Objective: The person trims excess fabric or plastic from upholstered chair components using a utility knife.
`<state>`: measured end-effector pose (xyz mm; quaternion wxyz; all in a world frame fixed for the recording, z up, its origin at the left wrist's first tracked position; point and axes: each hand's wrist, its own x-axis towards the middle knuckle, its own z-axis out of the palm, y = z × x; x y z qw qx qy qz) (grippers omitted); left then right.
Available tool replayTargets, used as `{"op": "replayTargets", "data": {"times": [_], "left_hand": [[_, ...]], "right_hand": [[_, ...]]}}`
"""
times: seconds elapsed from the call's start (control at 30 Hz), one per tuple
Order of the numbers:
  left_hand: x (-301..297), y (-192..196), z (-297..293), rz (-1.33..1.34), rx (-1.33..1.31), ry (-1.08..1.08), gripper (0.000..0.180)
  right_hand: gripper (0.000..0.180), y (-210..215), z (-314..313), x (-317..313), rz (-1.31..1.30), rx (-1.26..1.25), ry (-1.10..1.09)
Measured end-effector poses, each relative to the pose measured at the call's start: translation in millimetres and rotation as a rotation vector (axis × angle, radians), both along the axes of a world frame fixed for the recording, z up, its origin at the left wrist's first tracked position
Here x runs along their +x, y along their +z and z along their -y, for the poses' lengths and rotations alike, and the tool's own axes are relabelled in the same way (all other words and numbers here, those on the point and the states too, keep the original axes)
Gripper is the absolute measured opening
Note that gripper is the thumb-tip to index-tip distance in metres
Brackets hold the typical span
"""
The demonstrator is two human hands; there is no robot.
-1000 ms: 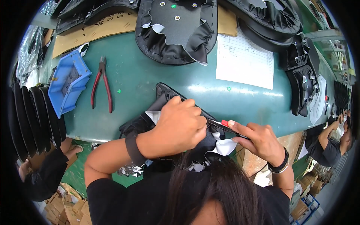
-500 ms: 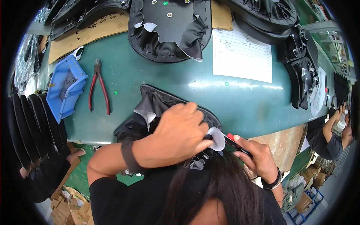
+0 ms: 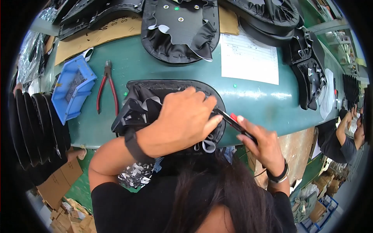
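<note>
A black padded panel (image 3: 171,84) with a loose gathered cover lies back-up at the table's near edge. Its cover shows pale underside along the folds. My left hand (image 3: 184,116) lies across it, thumb and fingers closed on the cover's dark fabric near the panel's right end; the pinched part is mostly hidden. In my right hand (image 3: 264,145) is a utility knife (image 3: 236,124) with a red slider. Its blade points up and left, close to my left thumb; whether it touches the fabric I cannot tell. A pale curled strip (image 3: 208,146) hangs below my left hand.
Red-handled cutting pliers (image 3: 108,77) and a blue bin (image 3: 88,82) of small pieces stand at left. Another black panel (image 3: 180,33) lies at the far middle, a printed sheet (image 3: 249,58) to its right. More black pads (image 3: 307,73) sit at far right. Co-workers are at both sides.
The panel has turned and now lies flatter, its long edge level across the table. The pale fold that stood by the blade no longer shows there. Both hands keep their hold.
</note>
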<state>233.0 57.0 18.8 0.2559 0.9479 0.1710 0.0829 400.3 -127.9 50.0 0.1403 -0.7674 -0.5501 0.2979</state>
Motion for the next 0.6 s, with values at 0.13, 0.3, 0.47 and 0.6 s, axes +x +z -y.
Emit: {"op": "replayTargets", "data": {"times": [0.13, 0.3, 0.47, 0.6], "left_hand": [[11.4, -25.7, -21.0, 0.121, -0.103, -0.108, 0.027], [0.4, -19.1, -53.6, 0.475, -0.856, 0.124, 0.021], [-26.0, -16.0, -61.6, 0.452, -0.489, 0.338, 0.03], [-91.4, -5.3, -46.1, 0.054, -0.629, 0.426, 0.032]], "right_hand": [[0.047, -18.8, -10.6, -10.0, -0.166, 0.205, -0.075], [0.051, -23.7, 39.5, -62.2, -0.283, 0.148, -0.36], [0.051, -21.6, 31.1, -51.1, -0.092, 0.221, -0.237], [0.05, -16.4, -10.2, 9.6, 0.12, 0.087, 0.108]]}}
